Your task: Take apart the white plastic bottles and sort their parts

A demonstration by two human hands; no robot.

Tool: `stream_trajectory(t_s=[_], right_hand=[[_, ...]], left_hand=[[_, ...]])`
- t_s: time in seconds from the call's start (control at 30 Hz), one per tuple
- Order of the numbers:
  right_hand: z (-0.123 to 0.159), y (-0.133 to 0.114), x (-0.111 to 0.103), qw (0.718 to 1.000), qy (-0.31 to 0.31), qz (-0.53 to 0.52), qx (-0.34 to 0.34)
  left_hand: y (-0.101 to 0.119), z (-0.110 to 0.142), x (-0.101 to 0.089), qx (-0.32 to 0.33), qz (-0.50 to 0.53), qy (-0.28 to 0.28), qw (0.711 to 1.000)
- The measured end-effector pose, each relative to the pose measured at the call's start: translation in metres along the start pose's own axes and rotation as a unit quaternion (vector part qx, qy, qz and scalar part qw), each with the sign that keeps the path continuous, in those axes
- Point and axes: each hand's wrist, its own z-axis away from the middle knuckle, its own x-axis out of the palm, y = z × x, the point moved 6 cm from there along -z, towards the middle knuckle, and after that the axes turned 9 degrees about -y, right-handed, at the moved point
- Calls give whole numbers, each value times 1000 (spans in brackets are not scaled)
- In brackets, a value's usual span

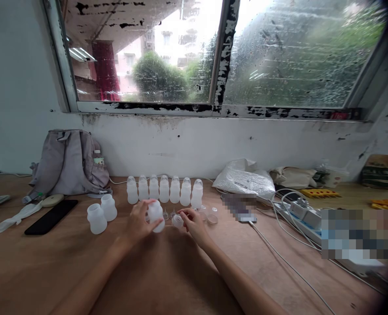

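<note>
My left hand [138,223] is closed around a frosted white baby bottle body [156,215], held tilted just above the table. Close to its right, the fingertips of my right hand [194,225] pinch a small translucent bottle nipple piece [177,221]; its exact form is partly hidden. Behind both hands stands a row of several upright baby bottles with clear domed caps [164,190]. Small clear nipples [166,214] lie between the hands and the row. Beyond my right hand are clear round lids [212,218]. Two uncapped bottle bodies [97,218] stand to the left.
A black phone [51,217] and a grey backpack [72,162] occupy the left side. At right lie a silvery plastic bag [245,179], a phone on a charging cable [246,217], a power strip with plugs [304,225] and loose white cables. A wall with a window rises behind the table.
</note>
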Motion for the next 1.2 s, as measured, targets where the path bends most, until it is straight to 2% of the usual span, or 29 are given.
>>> stream_trajectory(t_s=[0.13,0.23,0.33,0.53,0.73,0.93,1.0,1.07,1.13,1.2], right_hand=[[2,-3,3,997,-5,70,-20],[3,-9,7,991,-8,126,-38],[4,-12,12,987,-19,152,-46],[7,-12,18,974,-42,215,-57],[12,-6,21,946,-49,318,-35],[15,-1,24,912,-67,404,8],[15,-2,25,905,-76,419,10],[15,-2,25,902,-83,423,10],[15,-2,25,903,-85,421,12],[15,-2,25,904,-82,420,17]], left_hand=[[-26,-27,-51,-30,-139,34,989],[-54,-45,-86,-101,-206,25,973],[-80,-55,-102,-171,-255,3,952],[-107,-56,-87,-228,-352,-69,905],[-107,-52,-72,-235,-376,-99,891],[-105,-48,-67,-232,-411,-106,875],[-104,-48,-68,-217,-442,-86,866],[-94,-48,-68,-177,-473,-39,862],[-79,-45,-61,-111,-475,6,873],[-64,-37,-41,-48,-436,-2,899]])
